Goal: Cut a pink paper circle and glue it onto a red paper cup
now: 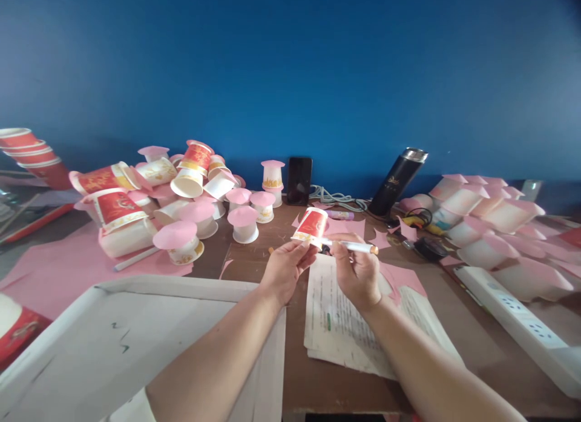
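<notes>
One small red-and-white patterned paper cup (pixel 310 223) is in our left hand (pixel 287 270), held tilted, rim down, above the middle of the brown wooden surface (pixel 336 392); that grip is closed on its lower edge. Our right hand (pixel 356 276) grasps one white marker with an orange end (pixel 354 246), its tip at or very near the cup's lower rim; we cannot tell if they touch.

We judge this cup part-worked: we see no pink top on it. Toward the far left corner, the leaning stack of red paper cups with white rims (pixel 34 158) shows about four, all without pink, so they look unstarted. Further along seem the white-and-gold cups with flat pink paper discs (pixel 245 231): we count at least five upright, left of centre. The jumbled heap of red and white cups (pixel 115 210) behind them overlaps too much to count. Near the right edge we make out at least eight white paper forms with angular pink tops (pixel 529 276), with others hidden.

We also count one black phone (pixel 300 180) and one black bottle with a silver cap (pixel 394 186) by the far edge, one long white power strip (pixel 512 325) toward the right edge, and one shallow white tray (pixel 154 325) at the near left corner.
</notes>
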Motion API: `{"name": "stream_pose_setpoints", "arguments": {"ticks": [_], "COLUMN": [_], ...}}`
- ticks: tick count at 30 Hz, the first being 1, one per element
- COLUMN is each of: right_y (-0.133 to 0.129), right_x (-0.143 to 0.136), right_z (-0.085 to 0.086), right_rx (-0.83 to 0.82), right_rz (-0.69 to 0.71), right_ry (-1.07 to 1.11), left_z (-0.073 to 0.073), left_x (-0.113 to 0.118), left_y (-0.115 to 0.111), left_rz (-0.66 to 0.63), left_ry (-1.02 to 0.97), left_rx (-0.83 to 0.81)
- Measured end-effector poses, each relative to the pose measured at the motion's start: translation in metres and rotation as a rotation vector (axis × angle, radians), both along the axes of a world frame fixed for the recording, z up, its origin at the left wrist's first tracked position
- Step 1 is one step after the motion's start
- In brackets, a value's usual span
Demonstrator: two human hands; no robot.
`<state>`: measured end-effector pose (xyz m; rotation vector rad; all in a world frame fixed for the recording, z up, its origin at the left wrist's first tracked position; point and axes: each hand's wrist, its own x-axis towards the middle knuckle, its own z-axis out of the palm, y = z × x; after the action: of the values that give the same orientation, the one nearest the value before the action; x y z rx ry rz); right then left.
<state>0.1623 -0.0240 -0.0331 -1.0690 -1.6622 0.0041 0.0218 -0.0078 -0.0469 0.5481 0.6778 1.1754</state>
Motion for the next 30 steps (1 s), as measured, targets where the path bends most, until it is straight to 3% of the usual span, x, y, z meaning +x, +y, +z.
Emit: {"name": "stream_pose_setpoints", "arguments": {"ticks": [30], "right_y": [-0.0009], "right_x": [-0.0008], "right_z": [-0.0003], "right_rx": [0.006], "right_rz": [-0.096], "right_ry": [-0.012], "left_z": [-0.0018], "left_x": [0.0005], "left_y": [0.0003], "left_rz": [0.004], "left_ry": [0.014], "left_rx": [0.022]}}
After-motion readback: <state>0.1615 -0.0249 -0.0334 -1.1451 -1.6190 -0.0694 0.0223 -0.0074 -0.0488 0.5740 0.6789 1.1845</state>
